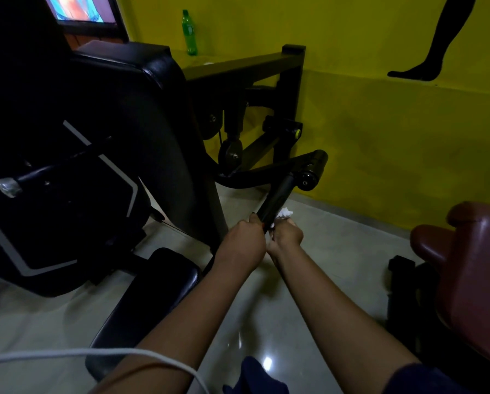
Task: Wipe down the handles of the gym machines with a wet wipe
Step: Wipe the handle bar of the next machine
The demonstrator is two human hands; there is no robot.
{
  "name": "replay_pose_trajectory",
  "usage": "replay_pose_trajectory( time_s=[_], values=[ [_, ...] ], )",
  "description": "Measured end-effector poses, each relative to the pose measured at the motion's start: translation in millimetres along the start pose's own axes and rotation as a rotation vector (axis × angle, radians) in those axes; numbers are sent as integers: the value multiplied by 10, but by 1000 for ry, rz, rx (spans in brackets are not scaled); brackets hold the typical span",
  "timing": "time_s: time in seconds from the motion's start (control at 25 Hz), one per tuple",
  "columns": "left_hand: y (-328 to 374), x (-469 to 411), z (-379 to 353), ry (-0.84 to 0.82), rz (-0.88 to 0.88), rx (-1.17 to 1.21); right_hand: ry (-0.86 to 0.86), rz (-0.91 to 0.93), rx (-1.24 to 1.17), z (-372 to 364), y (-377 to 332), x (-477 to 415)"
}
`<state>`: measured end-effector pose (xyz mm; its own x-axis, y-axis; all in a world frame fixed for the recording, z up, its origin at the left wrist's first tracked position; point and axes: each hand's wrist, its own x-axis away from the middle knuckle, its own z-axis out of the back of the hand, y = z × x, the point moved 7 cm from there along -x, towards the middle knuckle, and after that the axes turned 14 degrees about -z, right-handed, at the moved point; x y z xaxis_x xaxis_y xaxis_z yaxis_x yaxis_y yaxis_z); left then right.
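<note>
A black machine handle [276,198] slants down from a pivot arm [309,166] toward me in the middle of the head view. My left hand [245,240] grips the handle's near end. Right beside it, my right hand [286,236] holds a crumpled white wet wipe [284,214] pressed against the handle's right side. Part of the wipe is hidden inside my fist, and the handle's lower tip is hidden behind my hands.
A black padded seat back [141,115] and machine housing [53,194] fill the left. A black bench pad [152,297] lies below. A maroon padded seat [471,251] stands right. A green bottle [189,34] sits on the yellow ledge. A white cord [96,354] crosses my left forearm.
</note>
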<state>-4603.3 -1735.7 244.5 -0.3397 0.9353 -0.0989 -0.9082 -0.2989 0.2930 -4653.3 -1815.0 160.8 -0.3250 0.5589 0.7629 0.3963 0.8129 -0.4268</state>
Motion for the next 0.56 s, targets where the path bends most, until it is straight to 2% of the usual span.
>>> replay_pose_trajectory(
  time_s=[0.08, 0.2, 0.28, 0.44, 0.56],
  values=[
    [3, 0, 7, 3, 7, 25, -144, -162, -7, -33, 164, -1],
    [-9, -10, 1, 0, 23, 67, -292, -282, 215, 45, 421, 97],
    [-2, 2, 9, 2, 28, 56, -265, -285, 208, 6, 355, -6],
    [-21, 8, 15, 18, 49, 89, -280, -307, -71, -147, 246, -154],
    [-16, 16, 20, 28, 52, 96, -293, -336, 157, 67, 478, -84]
  ],
)
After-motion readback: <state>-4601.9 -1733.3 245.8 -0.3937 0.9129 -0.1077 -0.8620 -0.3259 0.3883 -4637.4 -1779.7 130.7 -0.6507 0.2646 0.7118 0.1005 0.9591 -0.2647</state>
